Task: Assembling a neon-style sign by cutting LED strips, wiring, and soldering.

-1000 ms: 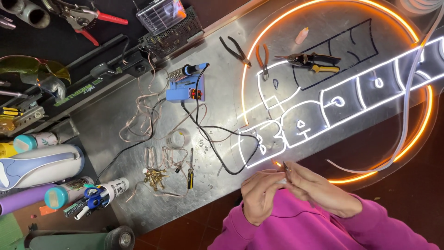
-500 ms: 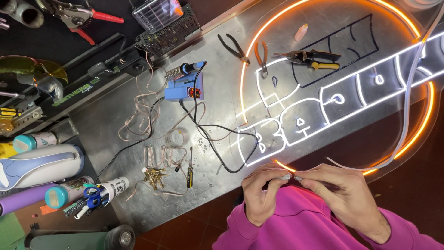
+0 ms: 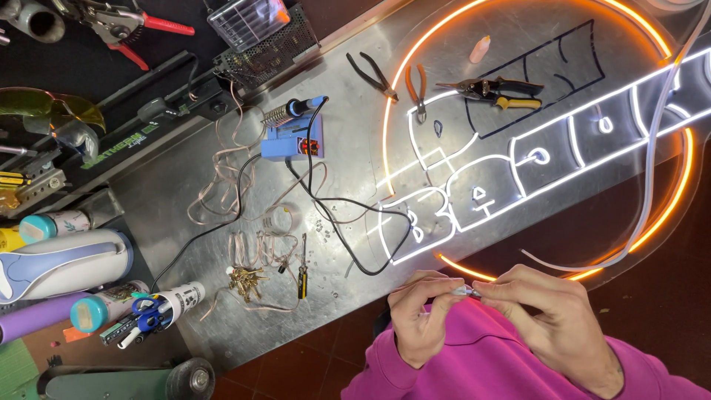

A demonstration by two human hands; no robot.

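1. Lying far to the left of the blue soldering station [image 3: 291, 142], at the edge of the metal desk [image 3: 170, 194]: bottles and a pale tube stuffed with pens [image 3: 164, 305].
2. Sitting just below and left of the soldering station: loops of thin clear wire [image 3: 222, 185], brass bits [image 3: 244, 279] and a small screwdriver [image 3: 302, 267].
3. Glowing to the right of the soldering station: a lit sign [image 3: 533, 148] with an orange ring and white letters, pliers [image 3: 374, 74] and snips [image 3: 500, 90] resting on it.
4. Working well below and right of the soldering station, off the desk's near edge: left hand [image 3: 418, 318] and right hand [image 3: 552, 318], each clenched on one end of a small thin piece [image 3: 461, 291], likely a wire end.
5. Judging the step: fine fitting of that piece between the fingertips, thing pinched right in both grips, bridging the gap between them.
6. Calling next, probably, for a steady pinch and tiny finger movement only.
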